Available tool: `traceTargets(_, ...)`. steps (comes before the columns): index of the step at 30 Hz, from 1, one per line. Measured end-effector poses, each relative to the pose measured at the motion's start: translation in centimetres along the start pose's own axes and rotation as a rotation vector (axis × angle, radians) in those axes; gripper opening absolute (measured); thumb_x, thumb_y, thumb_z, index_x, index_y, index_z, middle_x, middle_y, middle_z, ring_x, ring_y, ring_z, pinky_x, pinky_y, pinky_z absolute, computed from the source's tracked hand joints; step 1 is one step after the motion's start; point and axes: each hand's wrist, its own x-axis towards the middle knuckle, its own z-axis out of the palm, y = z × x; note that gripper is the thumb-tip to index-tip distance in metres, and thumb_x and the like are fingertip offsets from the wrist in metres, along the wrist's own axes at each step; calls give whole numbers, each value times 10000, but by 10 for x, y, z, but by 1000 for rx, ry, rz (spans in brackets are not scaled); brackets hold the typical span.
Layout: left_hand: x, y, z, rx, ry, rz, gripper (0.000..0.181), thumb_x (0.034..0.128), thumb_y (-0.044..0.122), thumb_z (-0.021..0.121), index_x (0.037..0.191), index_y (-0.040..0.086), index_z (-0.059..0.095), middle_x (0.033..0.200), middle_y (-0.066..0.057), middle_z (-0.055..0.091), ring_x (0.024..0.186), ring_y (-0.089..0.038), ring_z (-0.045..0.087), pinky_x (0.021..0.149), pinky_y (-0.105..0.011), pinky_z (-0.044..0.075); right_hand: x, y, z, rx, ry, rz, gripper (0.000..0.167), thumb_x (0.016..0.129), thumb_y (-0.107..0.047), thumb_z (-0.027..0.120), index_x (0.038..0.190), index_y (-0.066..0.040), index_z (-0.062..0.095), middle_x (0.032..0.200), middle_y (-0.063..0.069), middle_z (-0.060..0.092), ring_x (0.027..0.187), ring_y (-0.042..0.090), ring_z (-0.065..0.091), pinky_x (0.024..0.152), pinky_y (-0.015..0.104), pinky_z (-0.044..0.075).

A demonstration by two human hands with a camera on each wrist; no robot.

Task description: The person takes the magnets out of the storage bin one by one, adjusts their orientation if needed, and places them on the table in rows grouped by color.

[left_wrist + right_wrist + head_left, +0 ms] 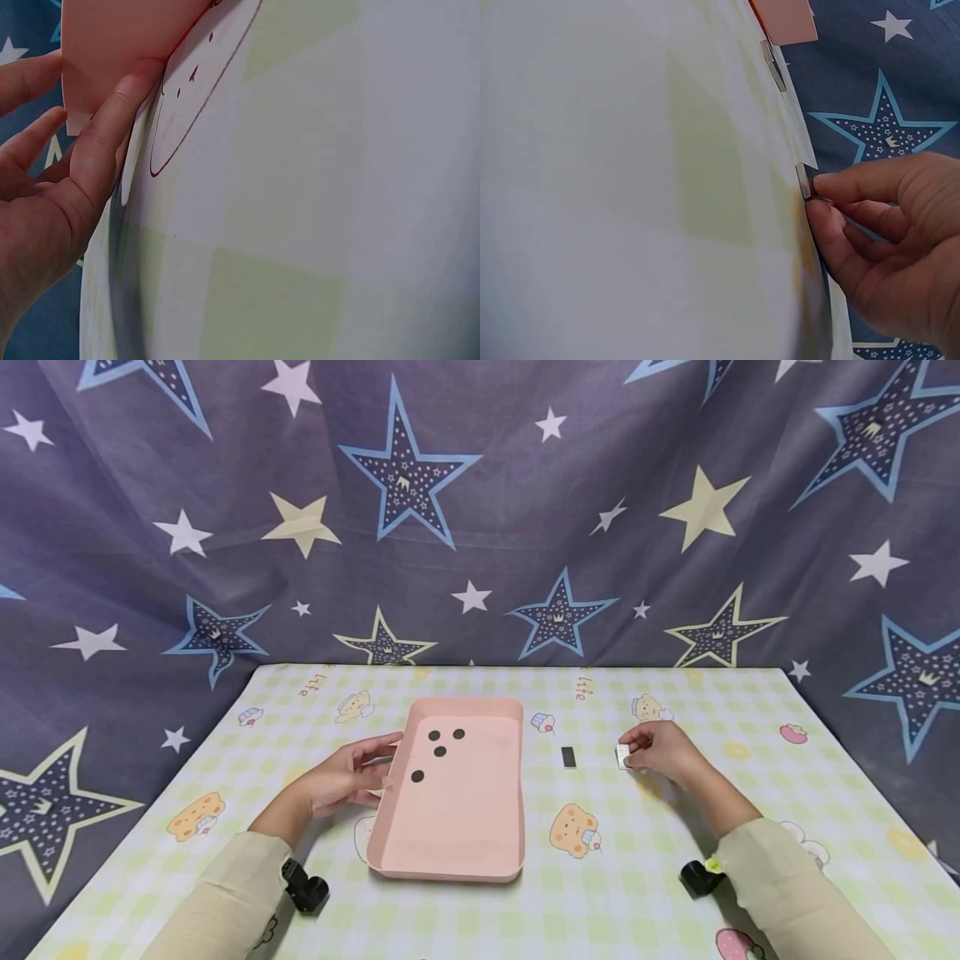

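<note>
A shallow pink tray (465, 814) lies on the cloth in the head view, with several flat black discs (440, 751) towards its far left. Against its left wall rests my left hand (341, 777). The left wrist view shows the thumb (112, 124) and fingers touching the wall, not curled round it. To the right of the tray, my right hand (663, 752) pinches a small rectangular tile (622, 756) between thumb and fingers. Its visible face looks whitish; in the right wrist view the tile (803, 181) shows a pale edge. A similar dark tile (568, 757) lies between tray and hand.
A checked tablecloth (592, 910) with cartoon prints covers the table. Behind the table's far edge hangs a dark star-patterned curtain (480, 527). Black wrist cameras (305, 887) sit at both sleeves.
</note>
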Motion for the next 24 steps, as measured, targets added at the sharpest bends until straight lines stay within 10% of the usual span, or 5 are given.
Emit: traceTargets(24,0,2,2,-9,-5,-6,790,909,-38,592,1562,51,157,1543,-265,201,1320,-331,437,871,-531,525,-1,-5,0,-46,27,-20,235,816,56,665,1047,95,646,921,148,629,799,227,613,663,314,574)
